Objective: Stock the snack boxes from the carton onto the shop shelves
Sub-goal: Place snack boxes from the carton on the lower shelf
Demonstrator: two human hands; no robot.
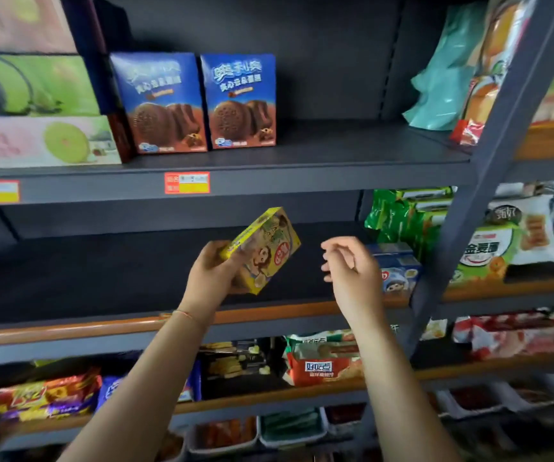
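Now: yellow box held before the middle shelf

Head view: the left hand (210, 273) grips a tilted yellow snack box (262, 251) in front of the dark middle shelf (102, 278). Just right, the right hand (352, 268) hangs loosely curled, holding nothing, near a blue box (398, 268).
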